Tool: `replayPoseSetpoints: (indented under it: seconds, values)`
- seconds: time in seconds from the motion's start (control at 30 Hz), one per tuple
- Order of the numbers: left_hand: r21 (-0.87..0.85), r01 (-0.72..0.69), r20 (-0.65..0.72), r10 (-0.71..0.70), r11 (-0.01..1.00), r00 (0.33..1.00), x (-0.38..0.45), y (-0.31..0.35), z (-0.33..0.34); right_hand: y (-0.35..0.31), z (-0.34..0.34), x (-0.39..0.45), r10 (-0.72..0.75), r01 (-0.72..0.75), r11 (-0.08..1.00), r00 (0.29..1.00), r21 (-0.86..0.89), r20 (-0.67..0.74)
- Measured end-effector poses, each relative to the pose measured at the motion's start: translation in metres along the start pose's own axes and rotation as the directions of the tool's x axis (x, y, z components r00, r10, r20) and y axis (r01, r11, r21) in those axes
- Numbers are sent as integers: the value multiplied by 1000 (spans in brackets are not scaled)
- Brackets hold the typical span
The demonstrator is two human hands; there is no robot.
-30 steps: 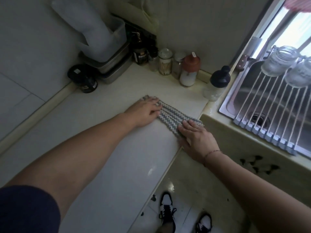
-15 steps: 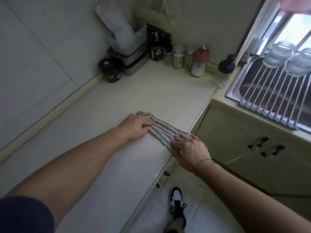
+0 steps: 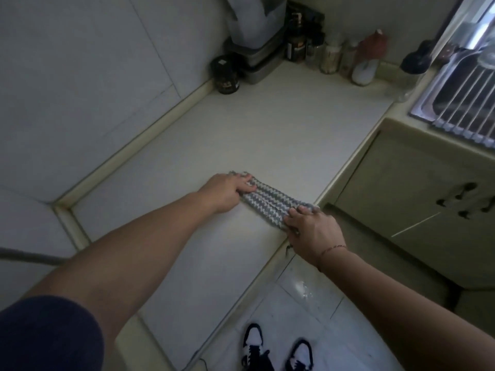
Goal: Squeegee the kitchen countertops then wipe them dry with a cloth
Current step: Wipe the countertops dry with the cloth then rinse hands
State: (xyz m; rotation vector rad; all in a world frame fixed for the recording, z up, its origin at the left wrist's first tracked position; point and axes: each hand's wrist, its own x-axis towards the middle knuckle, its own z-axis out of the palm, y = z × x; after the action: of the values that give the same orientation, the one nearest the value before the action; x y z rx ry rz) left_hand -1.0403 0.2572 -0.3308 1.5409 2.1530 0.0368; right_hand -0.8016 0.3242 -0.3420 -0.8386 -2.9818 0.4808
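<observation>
Here, a folded grey-and-white zigzag cloth (image 3: 270, 202) lay on the pale countertop (image 3: 241, 135) near its front edge. The left hand (image 3: 227, 189) pressed flat on its far end; the right hand (image 3: 313, 231) pressed its near end, fingers slightly bent.

- The left hand (image 3: 227, 190) covered the far end of the cloth (image 3: 270, 203); the right hand (image 3: 312, 228) hid its near end.
- The bottles (image 3: 332, 56) in the surface's (image 3: 267, 124) back corner were blurred, labels unreadable.
- The sink (image 3: 455, 95) and rack (image 3: 471, 108) were cut off at the right edge.
- The white container (image 3: 254, 20) ran off the top.
- The shoes (image 3: 276, 349) were cropped at the bottom.
</observation>
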Motion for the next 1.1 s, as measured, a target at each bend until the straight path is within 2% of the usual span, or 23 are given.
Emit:
replayPoseSetpoints:
  seconds: [0.3,0.6,0.7,0.77,0.9,1.03,1.1]
  values:
    - [46,7,45,-9,999,999,-69,-40,15,-52,29,-20,80,-79,996,997,-32,2]
    - [76,-15,69,10,997,998,-142,-73,30,-129,48,-66,163,-159,985,984,67,-68]
    - [120,-52,39,47,991,998,-164,-81,37,-151,57,-80,187,-176,978,977,112,-99]
    - [209,-96,20,94,973,995,-175,-87,41,-163,64,-87,215,-199,971,969,135,-118]
    - [338,-141,-48,167,931,985,-189,-98,49,-180,71,-100,304,-231,918,932,324,-196]
    - [276,-173,-157,222,946,962,-198,-106,50,-195,77,-112,329,-177,869,904,462,-273]
    - [272,-218,-169,270,937,948,-205,-113,53,-202,80,-118,320,-138,859,896,492,-308]
